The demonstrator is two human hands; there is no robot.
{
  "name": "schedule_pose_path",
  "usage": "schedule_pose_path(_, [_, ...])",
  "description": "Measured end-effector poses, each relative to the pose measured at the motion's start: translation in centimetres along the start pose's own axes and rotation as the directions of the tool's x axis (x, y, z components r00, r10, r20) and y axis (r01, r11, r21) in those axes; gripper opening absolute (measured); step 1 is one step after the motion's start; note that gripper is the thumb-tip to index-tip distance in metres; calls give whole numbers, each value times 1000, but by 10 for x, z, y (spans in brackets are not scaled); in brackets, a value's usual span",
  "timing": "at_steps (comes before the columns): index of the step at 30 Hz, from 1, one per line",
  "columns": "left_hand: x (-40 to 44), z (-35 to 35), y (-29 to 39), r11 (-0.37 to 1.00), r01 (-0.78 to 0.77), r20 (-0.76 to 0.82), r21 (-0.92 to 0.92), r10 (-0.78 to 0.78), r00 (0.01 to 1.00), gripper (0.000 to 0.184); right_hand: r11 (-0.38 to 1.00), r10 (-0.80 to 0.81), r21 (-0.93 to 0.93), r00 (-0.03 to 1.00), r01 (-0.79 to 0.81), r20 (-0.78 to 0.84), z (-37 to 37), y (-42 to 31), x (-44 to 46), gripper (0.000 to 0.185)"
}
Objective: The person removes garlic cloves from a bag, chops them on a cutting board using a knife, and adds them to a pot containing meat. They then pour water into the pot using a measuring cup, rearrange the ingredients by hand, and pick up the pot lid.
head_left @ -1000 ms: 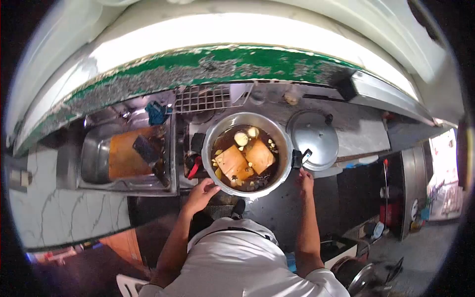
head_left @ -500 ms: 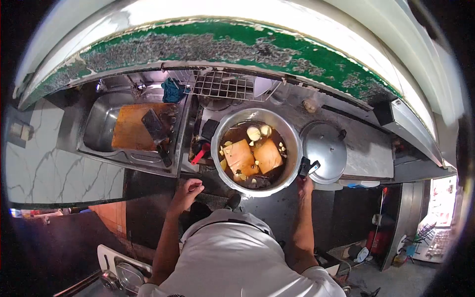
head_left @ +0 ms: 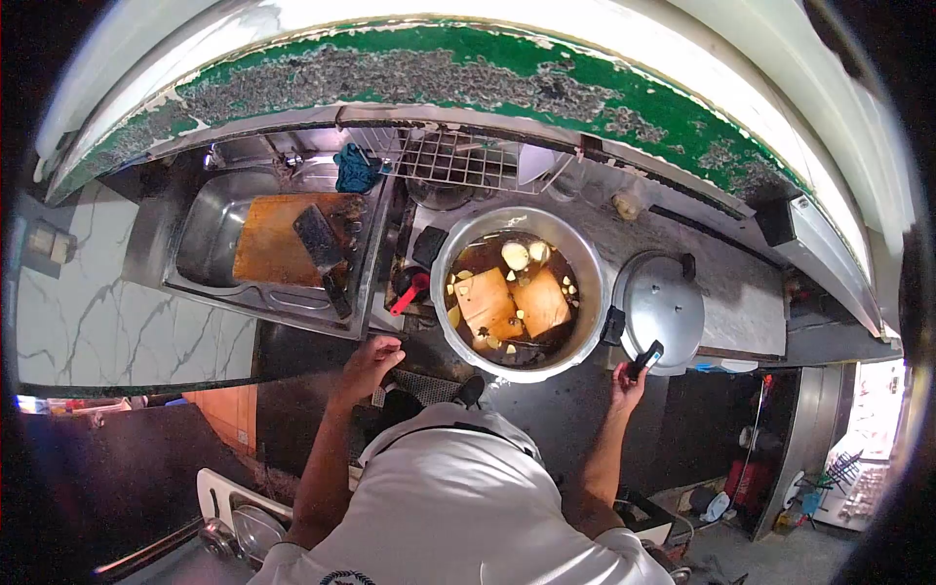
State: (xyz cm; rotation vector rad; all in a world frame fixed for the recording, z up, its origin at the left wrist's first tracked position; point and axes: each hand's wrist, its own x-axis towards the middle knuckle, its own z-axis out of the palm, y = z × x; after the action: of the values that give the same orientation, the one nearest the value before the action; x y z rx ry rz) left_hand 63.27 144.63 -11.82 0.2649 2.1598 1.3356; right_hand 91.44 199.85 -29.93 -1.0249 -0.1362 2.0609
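My right hand [head_left: 627, 386] is closed around the black handle [head_left: 643, 361] of a round metal pressure cooker lid [head_left: 665, 312]. The lid is just right of a large pressure cooker pot [head_left: 597, 283]; I cannot tell whether it rests on the counter. Inside the open pot, two slabs of meat [head_left: 487, 304] sit in dark liquid with pale onion pieces [head_left: 515, 255] and garlic cloves. My left hand [head_left: 372, 365] hangs in front of the counter edge, left of the pot, fingers curled in and nothing visible in them.
A sink [head_left: 200, 244] at the left holds a wooden board [head_left: 278, 229] with a cleaver [head_left: 317, 239] on it. A red-handled item [head_left: 411, 292] lies between sink and pot. Behind stand a wire rack [head_left: 453, 161] and a teal cloth [head_left: 356, 168]. A green-edged shelf [head_left: 419, 73] overhangs the counter.
My right hand has moved outward to the right with the lid handle, away from the pot's side handle. The left hand stays about where it was. The view has shifted slightly.
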Motion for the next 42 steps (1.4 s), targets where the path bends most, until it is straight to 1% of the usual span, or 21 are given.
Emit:
schedule_pose_path(3, [0,1,11,1000,14,34,1,-14,999,41,975,-11,220,995,-10,96,0,10,7,47])
schedule_pose_path(6, [-3,1,31,995,28,47,99,-33,998,42,966,-38,259,993,7,114,4,21,5,53])
schedule_pose_path(9, [-6,3,28,997,29,48,67,-32,998,42,959,-42,283,990,3,132,11,28,0,57])
schedule_pose_path(12, [-7,5,16,997,23,36,76,-26,999,42,970,-84,235,992,59,98,23,29,-8,59])
schedule_pose_path(15, [-10,5,13,996,48,33,73,-50,998,42,970,-51,243,985,9,166,30,24,-11,57])
schedule_pose_path(18, [-10,8,8,998,43,31,46,-44,999,42,971,-53,241,976,0,213,23,22,-1,53])
schedule_pose_path(21, [-16,9,22,993,72,18,89,-74,997,41,971,-88,225,995,76,45,19,21,9,51])
schedule_pose_path(24, [-15,10,19,995,59,31,85,-61,998,42,966,-175,216,976,144,133,18,23,7,49])
schedule_pose_path(27, [-16,8,18,997,22,10,80,-22,1000,44,961,-268,120,948,250,170,18,11,-5,50])
schedule_pose_path(28, [-17,6,19,995,37,-3,91,-37,999,44,958,-285,37,945,283,160,24,2,-19,53])
schedule_pose_path(29, [-18,5,20,993,54,-14,103,-53,999,44,919,-393,51,917,390,74,37,-5,-26,60])
schedule_pose_path(31, [-22,0,22,991,62,-29,120,-59,998,45,903,-418,-65,903,425,98,11,-42,-19,65])
schedule_pose_path(33, [-25,0,24,992,40,-41,120,-35,999,45,851,-524,-71,851,521,-33,29,-61,-35,64])
schedule_pose_path(34, [-24,0,23,993,40,-18,112,-38,999,45,836,-548,-46,836,547,-12,41,-66,-49,63])
schedule_pose_path(37, [-18,-2,25,996,34,42,83,-38,998,42,838,-496,-218,865,500,76,16,-106,-51,65])
schedule_pose_path(39, [-12,0,30,998,24,71,55,-28,997,39,759,-617,-218,785,613,58,19,-107,-48,64])
schedule_pose_path(41, [-9,-2,42,996,14,95,87,-22,995,39,662,-726,-221,686,716,45,45,-107,-64,64])
schedule_pose_path(42, [-8,-2,46,995,9,105,102,-19,994,39,645,-747,-202,664,737,37,85,-91,-102,68])
